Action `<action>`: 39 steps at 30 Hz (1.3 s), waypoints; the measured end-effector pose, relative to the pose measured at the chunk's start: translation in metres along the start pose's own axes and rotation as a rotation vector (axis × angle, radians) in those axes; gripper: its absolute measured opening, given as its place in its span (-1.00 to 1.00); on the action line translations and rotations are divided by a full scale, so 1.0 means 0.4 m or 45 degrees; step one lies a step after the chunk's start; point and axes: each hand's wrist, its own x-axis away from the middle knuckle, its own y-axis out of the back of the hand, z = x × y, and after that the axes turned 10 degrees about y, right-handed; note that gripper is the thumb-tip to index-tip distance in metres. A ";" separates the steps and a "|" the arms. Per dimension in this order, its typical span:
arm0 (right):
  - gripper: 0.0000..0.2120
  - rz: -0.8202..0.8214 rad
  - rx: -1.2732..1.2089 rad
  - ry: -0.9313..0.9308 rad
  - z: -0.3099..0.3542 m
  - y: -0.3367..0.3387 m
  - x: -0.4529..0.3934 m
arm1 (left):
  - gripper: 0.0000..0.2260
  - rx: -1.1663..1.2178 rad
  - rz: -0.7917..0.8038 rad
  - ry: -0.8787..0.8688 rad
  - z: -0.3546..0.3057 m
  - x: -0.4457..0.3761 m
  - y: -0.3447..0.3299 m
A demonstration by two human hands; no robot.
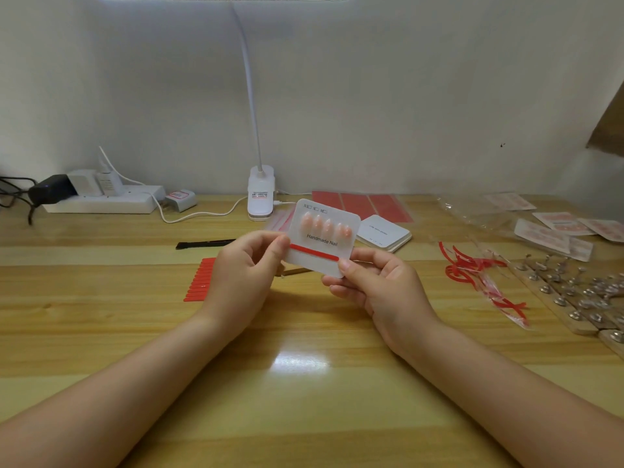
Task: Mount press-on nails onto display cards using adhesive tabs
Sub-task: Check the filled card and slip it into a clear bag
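Note:
Both hands hold a white display card [329, 246] up above the wooden table [304, 383]; it reads "Handmade Nail". Several pink press-on nails [324, 226] sit in a row on its upper half. A red adhesive strip [314, 253] runs across its lower half. My left hand [246, 265] pinches the card's left edge at the strip's end. My right hand [368, 282] pinches the lower right corner, thumb on the strip's other end. A row of red strips [201, 280] lies on the table left of my left hand.
A stack of blank cards [385, 233] lies behind the held card, red sheets [364, 204] beyond it. Peeled red backing scraps [479, 275] and wooden sticks carrying nails [580, 298] are at the right. A clip lamp [260, 194], a power strip [101, 197] and a black tool [202, 244] stand behind.

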 end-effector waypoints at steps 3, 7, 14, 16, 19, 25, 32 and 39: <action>-0.88 -0.010 0.023 0.030 0.001 0.000 0.000 | -0.88 0.102 0.046 0.083 -0.004 -0.003 -0.003; -0.89 -0.011 0.032 0.040 0.005 0.001 -0.002 | -0.89 0.284 0.147 0.243 -0.011 -0.003 0.001; -0.88 0.007 0.030 0.047 -0.001 0.003 -0.003 | -0.90 0.290 0.176 0.296 -0.008 -0.005 0.005; -0.88 0.006 0.025 0.048 -0.003 0.003 -0.003 | -0.89 0.281 0.179 0.288 -0.007 -0.005 0.005; -0.89 0.004 0.028 0.044 -0.004 0.003 -0.003 | -0.84 0.283 0.172 0.280 -0.005 -0.007 0.004; -0.87 0.014 0.046 0.048 -0.005 0.001 -0.002 | -0.85 0.177 0.212 0.225 -0.002 0.001 -0.003; -0.84 0.010 0.044 0.035 -0.003 0.001 -0.001 | -0.86 0.092 0.149 0.153 -0.002 0.008 -0.002; -0.87 0.064 0.070 0.026 -0.002 0.003 0.004 | -0.83 -0.212 0.064 0.121 -0.002 0.012 -0.012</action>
